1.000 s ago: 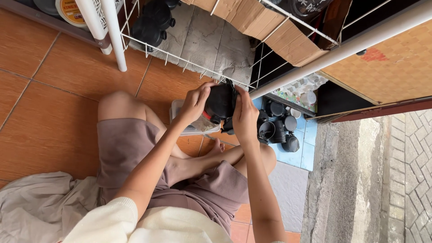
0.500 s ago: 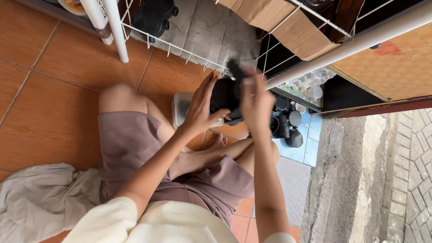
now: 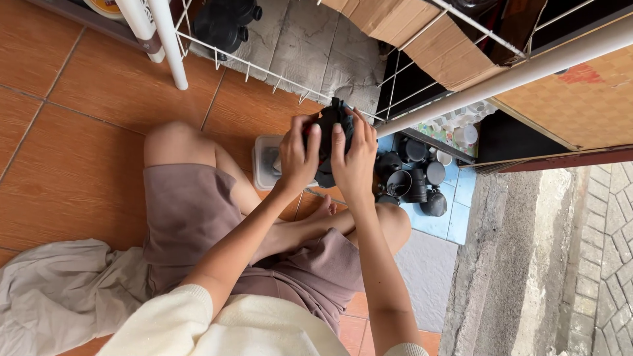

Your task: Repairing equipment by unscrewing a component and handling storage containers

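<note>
Item: a black plastic pot [image 3: 328, 142], which the person, sitting cross-legged on an orange tiled floor [image 3: 72, 105], is holding up in front of the body in both hands. The left hand [image 3: 298, 157] is closing its grip on the pot's left side, fingers curling over the top edge; the right hand [image 3: 353, 161] is clasping the right side, fingers pointing upward along the dark surface. The pot is being held above a small clear plastic container [image 3: 266, 160], which is sitting on the floor just beside the person's knee; how far above it cannot be told. Adjacent stock: a cluster of further small black pots [image 3: 412, 181], some upright and some lying on their sides, is resting on pale blue tiles [image 3: 455, 221] near the right hand. Surroundings: a white wire rack [image 3: 264, 69] is standing beyond the hands, carrying a grey mat [image 3: 316, 53] and more black pots [image 3: 224, 23] at its far end; flattened cardboard [image 3: 422, 43] is lying over its right part. A white pole [image 3: 501, 79] is running diagonally across the upper right. A rough concrete ledge [image 3: 521, 264] is bordering the right side, with grey paving bricks [image 3: 610, 250] past it. A beige cloth [image 3: 59, 296] is lying crumpled on the floor at lower left.
</note>
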